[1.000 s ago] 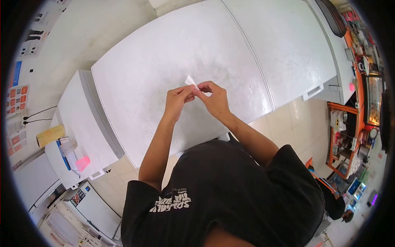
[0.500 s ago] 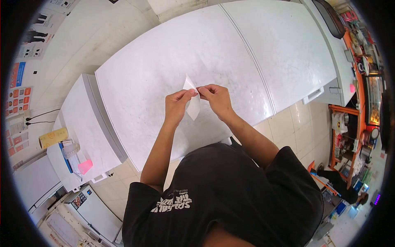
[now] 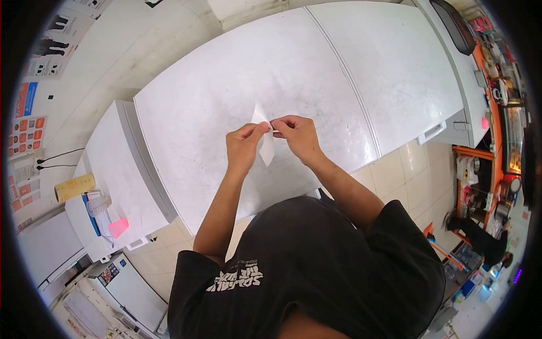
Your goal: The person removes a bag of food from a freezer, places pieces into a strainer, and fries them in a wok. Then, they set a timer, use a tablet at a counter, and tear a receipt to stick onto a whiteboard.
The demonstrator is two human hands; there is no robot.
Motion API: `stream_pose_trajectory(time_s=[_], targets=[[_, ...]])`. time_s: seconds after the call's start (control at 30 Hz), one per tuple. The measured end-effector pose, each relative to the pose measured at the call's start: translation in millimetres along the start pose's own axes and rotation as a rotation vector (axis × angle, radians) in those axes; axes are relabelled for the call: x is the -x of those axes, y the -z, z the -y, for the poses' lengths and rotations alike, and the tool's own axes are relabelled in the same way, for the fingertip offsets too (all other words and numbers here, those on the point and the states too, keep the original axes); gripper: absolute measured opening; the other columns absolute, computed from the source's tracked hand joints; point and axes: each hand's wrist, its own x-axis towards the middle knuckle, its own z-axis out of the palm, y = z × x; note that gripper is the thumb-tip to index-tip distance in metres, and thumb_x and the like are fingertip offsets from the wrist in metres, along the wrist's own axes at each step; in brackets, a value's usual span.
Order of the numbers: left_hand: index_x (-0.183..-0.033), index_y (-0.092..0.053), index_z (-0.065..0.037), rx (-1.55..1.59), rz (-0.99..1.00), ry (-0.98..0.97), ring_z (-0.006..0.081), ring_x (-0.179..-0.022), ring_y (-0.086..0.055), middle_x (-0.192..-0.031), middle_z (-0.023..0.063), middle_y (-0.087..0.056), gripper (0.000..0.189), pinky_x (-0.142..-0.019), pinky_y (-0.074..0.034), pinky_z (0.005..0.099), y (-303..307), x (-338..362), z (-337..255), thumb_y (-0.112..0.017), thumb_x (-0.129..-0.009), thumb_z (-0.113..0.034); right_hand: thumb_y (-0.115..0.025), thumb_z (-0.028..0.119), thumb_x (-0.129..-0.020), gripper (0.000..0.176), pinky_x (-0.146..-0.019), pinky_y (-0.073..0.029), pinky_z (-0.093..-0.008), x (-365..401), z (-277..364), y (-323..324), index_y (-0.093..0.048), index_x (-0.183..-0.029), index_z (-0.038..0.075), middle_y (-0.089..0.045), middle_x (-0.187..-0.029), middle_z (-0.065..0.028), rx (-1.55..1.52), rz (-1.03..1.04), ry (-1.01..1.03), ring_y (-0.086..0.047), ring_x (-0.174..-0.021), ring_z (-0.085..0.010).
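Fingers of left hand point(image 3: 243, 146) and right hand point(image 3: 297, 135) pinch a paper slip point(image 3: 266, 150), centre frame. Uneven pulling could tear it.

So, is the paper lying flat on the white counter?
No, the left hand and right hand pinch the paper, lifted off it.

shop (chest freezers point(image 3: 271, 68), stocked shelves point(image 3: 477, 186))
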Motion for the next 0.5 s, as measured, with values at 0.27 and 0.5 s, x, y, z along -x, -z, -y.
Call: stream_pose_trajectory(time_s=[0.27, 0.5], targets=[[-0.093, -0.071, 0.005, 0.084, -0.008, 0.078, 0.0134, -0.083, -0.063, -0.087, 0.0097, -0.069, 0.027, -0.084, -0.05, 0.03, 0.2, -0.6, -4.5, -0.069, -0.088, -0.021, -0.066, 0.018, -0.088, 0.026, -0.076, -0.053, -0.0251, 9.5, 12.6, -2.7, -0.069, -0.101, -0.004, -0.071, -0.093, -0.0091, 0.244, 0.029, 0.166, -0.066, -0.08, -0.0128], [-0.093, -0.072, 0.003, 0.176, -0.009, 0.131, 0.011, -0.082, -0.062, -0.087, 0.0062, -0.071, 0.025, -0.077, -0.048, 0.0264, -1.1, -0.4, 8.2, -0.068, -0.087, -0.021, -0.066, 0.027, -0.086, 0.028, -0.072, -0.051, -0.0287, 13.4, 20.9, -0.5, -0.071, -0.101, 0.004, -0.072, -0.089, -0.0129, 0.383, 0.066, 0.224, -0.068, -0.08, -0.0175]])
